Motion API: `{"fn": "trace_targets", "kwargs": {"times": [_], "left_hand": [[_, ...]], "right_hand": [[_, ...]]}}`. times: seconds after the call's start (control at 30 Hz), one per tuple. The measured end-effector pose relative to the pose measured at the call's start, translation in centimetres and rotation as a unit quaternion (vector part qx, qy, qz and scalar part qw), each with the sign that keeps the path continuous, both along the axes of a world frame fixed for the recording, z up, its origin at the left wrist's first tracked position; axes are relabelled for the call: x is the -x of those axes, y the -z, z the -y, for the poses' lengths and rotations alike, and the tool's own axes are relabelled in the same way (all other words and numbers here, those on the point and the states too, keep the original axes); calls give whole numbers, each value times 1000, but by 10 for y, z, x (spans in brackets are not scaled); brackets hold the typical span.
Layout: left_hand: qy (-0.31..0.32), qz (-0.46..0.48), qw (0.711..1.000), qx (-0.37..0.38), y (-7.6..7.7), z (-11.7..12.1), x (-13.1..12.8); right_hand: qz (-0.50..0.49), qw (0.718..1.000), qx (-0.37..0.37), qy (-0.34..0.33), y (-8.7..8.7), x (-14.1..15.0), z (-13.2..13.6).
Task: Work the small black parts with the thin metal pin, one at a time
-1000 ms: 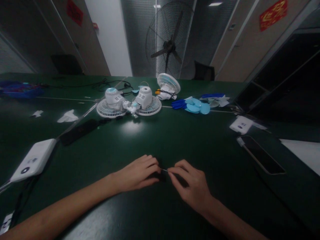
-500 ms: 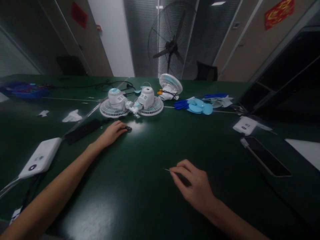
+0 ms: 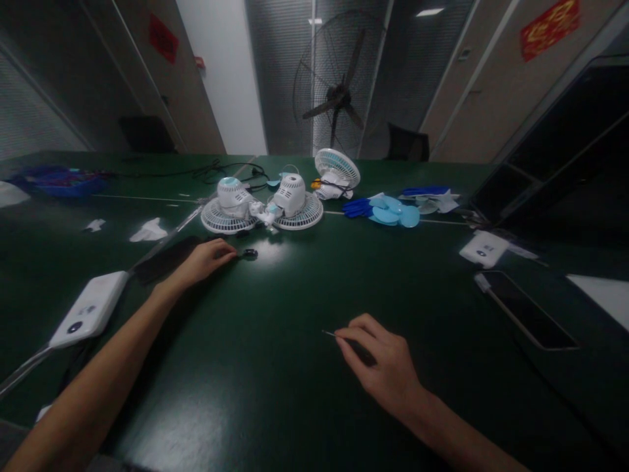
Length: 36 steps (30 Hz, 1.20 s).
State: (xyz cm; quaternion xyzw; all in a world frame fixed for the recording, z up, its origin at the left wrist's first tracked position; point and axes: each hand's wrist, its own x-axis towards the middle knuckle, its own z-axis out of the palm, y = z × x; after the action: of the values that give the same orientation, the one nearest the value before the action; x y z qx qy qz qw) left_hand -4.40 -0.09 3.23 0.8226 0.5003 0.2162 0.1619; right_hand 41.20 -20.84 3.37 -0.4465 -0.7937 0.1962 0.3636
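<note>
My left hand is over the table's left half with its fingertips pinched together. Whatever may be between them is too small to make out. Just right of those fingertips lies a small black object. Nearer to me, my right hand pinches a thin metal pin-like piece between thumb and forefinger, its tip pointing left. Beyond the left hand, two white fan heads lie face down on their grilles, side by side.
Another small fan sits farther back, beside light-blue fan blades and blue gloves. A white power bank lies at left, another white device and a phone at right. A blue tray stands far left on the green table.
My left hand has drawn back to the left, off the small black object, which stays on the table. The right hand keeps its pinch on the metal piece in about the same place.
</note>
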Motion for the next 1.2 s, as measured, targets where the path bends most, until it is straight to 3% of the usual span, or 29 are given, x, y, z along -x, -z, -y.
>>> {"fn": "trace_targets", "kwargs": {"times": [0.13, 0.27, 0.93, 1.07, 1.2], "left_hand": [[-39, 61, 997, -35, 1, 4, -16], [-34, 65, 997, -32, 4, 3, -27], [-38, 52, 997, -29, 6, 5, -36], [34, 31, 999, 14, -2, 20, -64], [169, 44, 982, 67, -10, 63, -126]], "right_hand": [[6, 1000, 5, 3, 0, 0, 0], [6, 1000, 1, 3, 1, 0, 0], [9, 1000, 7, 9, -1, 1, 0], [14, 1000, 16, 8, -1, 0, -1], [35, 999, 18, 16, -2, 1, -2]]}}
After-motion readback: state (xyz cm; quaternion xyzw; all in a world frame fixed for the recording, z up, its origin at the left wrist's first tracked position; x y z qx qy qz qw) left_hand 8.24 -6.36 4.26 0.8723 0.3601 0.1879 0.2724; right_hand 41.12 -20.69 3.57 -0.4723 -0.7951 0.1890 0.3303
